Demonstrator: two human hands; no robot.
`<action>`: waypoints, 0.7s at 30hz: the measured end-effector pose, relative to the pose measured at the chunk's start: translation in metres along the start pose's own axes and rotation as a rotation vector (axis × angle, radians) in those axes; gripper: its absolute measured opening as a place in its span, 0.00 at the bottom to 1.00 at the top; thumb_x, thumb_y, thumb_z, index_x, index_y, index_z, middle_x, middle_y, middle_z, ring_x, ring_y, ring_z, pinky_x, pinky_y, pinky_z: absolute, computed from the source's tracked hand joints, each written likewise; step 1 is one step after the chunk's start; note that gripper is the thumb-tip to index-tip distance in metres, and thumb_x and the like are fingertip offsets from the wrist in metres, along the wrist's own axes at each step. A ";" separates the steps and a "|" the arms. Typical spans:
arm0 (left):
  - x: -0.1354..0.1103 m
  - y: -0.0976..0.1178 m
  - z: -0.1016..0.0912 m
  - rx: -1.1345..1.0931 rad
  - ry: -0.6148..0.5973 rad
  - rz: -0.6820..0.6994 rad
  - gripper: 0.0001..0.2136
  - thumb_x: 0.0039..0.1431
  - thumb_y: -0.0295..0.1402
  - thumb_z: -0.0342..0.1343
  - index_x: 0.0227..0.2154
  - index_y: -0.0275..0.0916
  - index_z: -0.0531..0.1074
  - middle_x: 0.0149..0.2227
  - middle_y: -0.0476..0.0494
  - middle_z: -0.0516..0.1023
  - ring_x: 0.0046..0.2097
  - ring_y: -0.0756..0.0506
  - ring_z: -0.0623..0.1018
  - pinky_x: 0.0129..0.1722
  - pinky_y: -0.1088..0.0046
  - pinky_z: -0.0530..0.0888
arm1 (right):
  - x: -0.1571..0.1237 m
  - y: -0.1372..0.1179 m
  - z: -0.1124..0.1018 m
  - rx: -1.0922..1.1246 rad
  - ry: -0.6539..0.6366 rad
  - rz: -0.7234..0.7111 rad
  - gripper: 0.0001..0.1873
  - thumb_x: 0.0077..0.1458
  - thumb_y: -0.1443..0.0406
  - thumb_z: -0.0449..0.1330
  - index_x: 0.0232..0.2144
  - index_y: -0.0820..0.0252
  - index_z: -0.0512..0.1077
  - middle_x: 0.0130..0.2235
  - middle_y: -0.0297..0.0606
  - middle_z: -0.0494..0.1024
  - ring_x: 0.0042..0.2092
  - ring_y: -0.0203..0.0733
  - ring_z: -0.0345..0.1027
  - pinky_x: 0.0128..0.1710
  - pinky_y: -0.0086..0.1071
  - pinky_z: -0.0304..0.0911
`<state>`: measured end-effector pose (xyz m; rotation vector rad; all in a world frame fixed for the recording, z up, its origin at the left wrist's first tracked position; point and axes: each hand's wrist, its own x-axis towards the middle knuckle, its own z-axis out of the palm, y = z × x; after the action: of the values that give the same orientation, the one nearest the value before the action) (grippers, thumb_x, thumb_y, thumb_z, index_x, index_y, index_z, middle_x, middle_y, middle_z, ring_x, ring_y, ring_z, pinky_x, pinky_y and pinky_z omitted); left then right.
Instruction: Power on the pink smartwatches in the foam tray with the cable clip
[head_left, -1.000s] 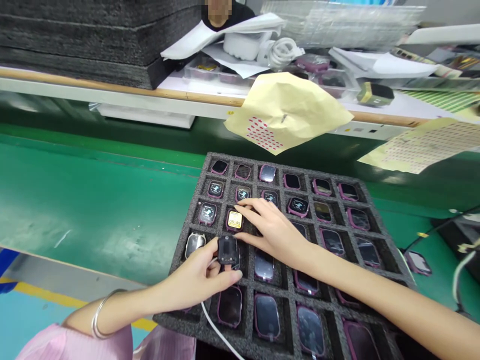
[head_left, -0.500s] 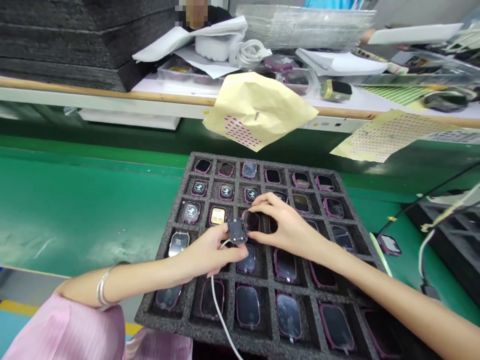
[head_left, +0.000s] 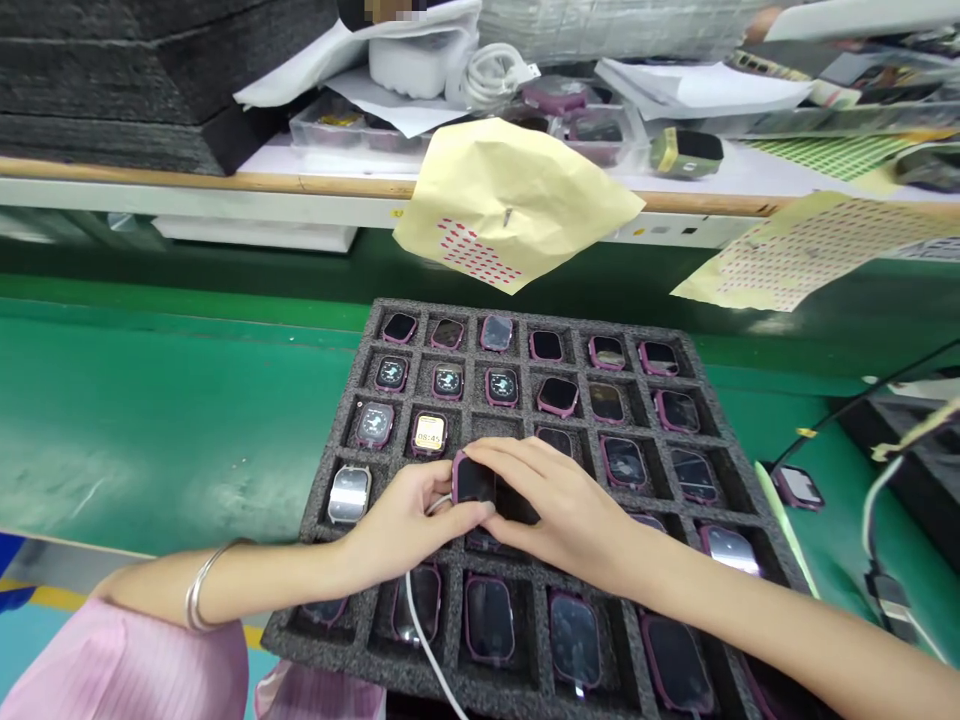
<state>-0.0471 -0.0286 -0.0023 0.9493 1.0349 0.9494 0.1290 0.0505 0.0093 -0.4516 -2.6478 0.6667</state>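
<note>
Left hand (head_left: 405,520) and right hand (head_left: 559,505) both grasping purple-rimmed watch (head_left: 474,482), held between fingertips, above foam tray (head_left: 330,648). White cable (head_left: 421,633) trailing from left hand down across tray; its end hidden by fingers and watch. Just beyond left fingers: lit watch (head_left: 430,433) reading 08:45. Left of left hand: silver watch (head_left: 349,494) in compartment. Well beyond hands: yellow paper (head_left: 517,195) hanging over shelf edge (head_left: 315,183).

Left hand (head_left: 405,522) and right hand (head_left: 566,505) lie close together, fingers (head_left: 504,462) bent, thumbs (head_left: 463,517) opposed, both forearms (head_left: 281,588) angled inward.
</note>
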 end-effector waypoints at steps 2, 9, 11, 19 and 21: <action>-0.001 -0.001 -0.001 -0.016 0.004 -0.004 0.09 0.57 0.32 0.58 0.38 0.32 0.71 0.36 0.43 0.75 0.41 0.45 0.72 0.42 0.70 0.68 | -0.002 0.000 0.004 0.024 0.043 -0.004 0.21 0.58 0.69 0.57 0.54 0.61 0.62 0.49 0.48 0.71 0.49 0.52 0.67 0.48 0.47 0.66; -0.004 0.000 -0.004 -0.073 -0.025 -0.012 0.08 0.57 0.32 0.58 0.37 0.33 0.72 0.34 0.44 0.73 0.39 0.46 0.71 0.40 0.72 0.67 | 0.002 -0.001 0.011 0.322 0.067 0.011 0.22 0.56 0.71 0.60 0.53 0.63 0.63 0.45 0.44 0.70 0.45 0.46 0.67 0.44 0.38 0.68; -0.004 -0.001 -0.004 -0.095 -0.039 -0.012 0.08 0.57 0.33 0.58 0.37 0.33 0.72 0.34 0.45 0.73 0.39 0.46 0.70 0.40 0.72 0.66 | 0.003 -0.002 0.011 0.356 0.078 0.016 0.22 0.55 0.71 0.60 0.53 0.63 0.64 0.44 0.44 0.70 0.45 0.45 0.67 0.44 0.37 0.67; -0.005 -0.005 -0.006 -0.023 -0.032 -0.008 0.08 0.58 0.34 0.58 0.36 0.34 0.71 0.31 0.48 0.68 0.35 0.48 0.67 0.37 0.73 0.64 | 0.000 -0.002 0.014 0.371 0.099 0.049 0.22 0.55 0.69 0.62 0.52 0.61 0.64 0.44 0.44 0.71 0.45 0.46 0.67 0.44 0.39 0.66; -0.006 -0.006 -0.007 0.000 -0.030 -0.007 0.09 0.57 0.35 0.58 0.35 0.34 0.71 0.30 0.48 0.68 0.34 0.48 0.67 0.37 0.73 0.64 | -0.001 -0.002 0.015 0.351 0.105 0.048 0.22 0.55 0.69 0.63 0.51 0.62 0.65 0.44 0.44 0.72 0.45 0.47 0.67 0.44 0.39 0.67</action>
<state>-0.0539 -0.0343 -0.0078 0.9561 1.0123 0.9266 0.1234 0.0422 -0.0021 -0.4352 -2.3616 1.0669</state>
